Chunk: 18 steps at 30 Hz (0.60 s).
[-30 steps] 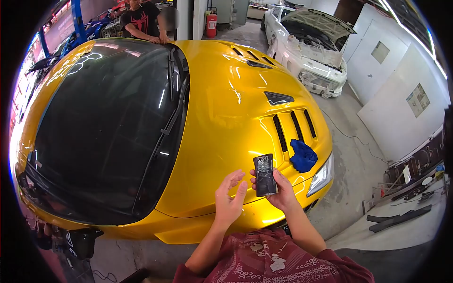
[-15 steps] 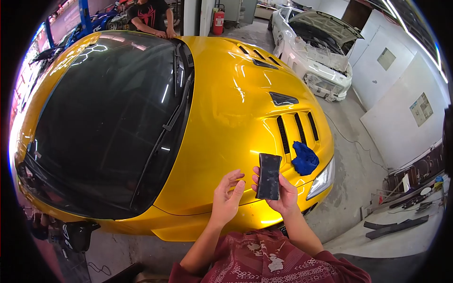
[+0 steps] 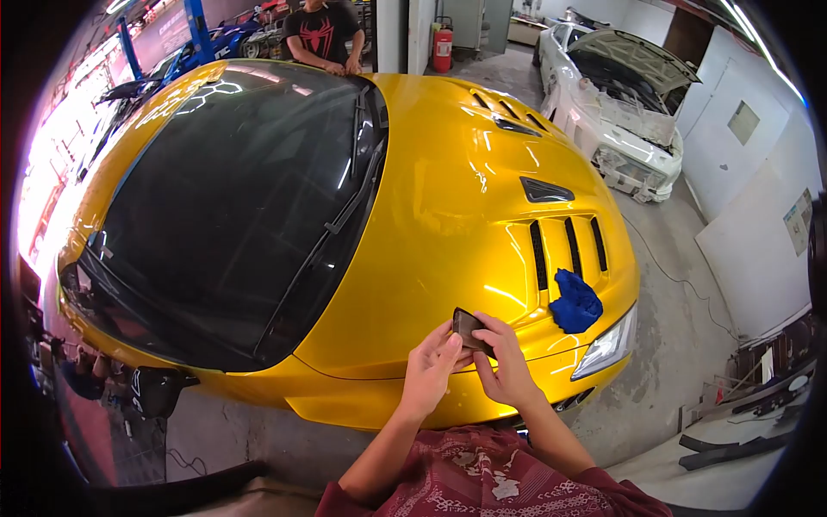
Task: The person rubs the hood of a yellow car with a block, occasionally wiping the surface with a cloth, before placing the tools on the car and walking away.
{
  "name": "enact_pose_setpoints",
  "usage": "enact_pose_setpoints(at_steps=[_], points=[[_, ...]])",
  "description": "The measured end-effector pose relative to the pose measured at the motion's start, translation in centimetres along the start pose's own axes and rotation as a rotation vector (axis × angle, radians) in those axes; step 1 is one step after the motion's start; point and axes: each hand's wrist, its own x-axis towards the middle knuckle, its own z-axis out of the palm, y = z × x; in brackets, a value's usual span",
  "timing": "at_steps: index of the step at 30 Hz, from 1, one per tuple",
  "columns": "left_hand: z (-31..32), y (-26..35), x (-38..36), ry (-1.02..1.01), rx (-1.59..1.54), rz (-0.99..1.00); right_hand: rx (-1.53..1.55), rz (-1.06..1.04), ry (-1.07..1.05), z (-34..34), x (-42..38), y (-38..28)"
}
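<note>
A small dark rectangular pad [image 3: 472,331] is held up in front of me over the front fender; its exact kind is hard to make out. My left hand [image 3: 431,370] closes on the pad's left side with thumb and fingers. From the right, my right hand [image 3: 506,362] grips the same pad, thumb below and fingers over its edge. Beneath and beyond both hands spreads the glossy yellow car hood [image 3: 439,250]. A crumpled blue cloth [image 3: 575,302] lies on the hood near the vents, just right of my right hand.
The headlight [image 3: 606,343] is at the car's front corner, and the dark windshield [image 3: 233,207] fills the left. Across the car stands another person [image 3: 323,39], hands at the hood edge. A white car [image 3: 616,103] with raised hood and a fire extinguisher [image 3: 442,47] are behind.
The pad has tilted from upright to slanted and moved slightly left. My left hand, earlier apart with spread fingers, now holds it too. The whole view has shifted.
</note>
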Motion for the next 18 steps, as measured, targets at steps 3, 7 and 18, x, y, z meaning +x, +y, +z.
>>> enact_pose_setpoints(at_steps=[3,7,18], points=[[-0.3,-0.7,1.1,0.037,0.057,0.027,-0.307,-0.166,0.010,-0.5,1.2,0.6],[-1.0,-1.6,3.4,0.056,0.031,0.032,-0.430,-0.131,0.012,-0.4,3.3,0.6],[-4.6,-3.0,17.3,0.215,0.014,-0.067,-0.447,-0.001,-0.236,2.2,13.6,13.3]])
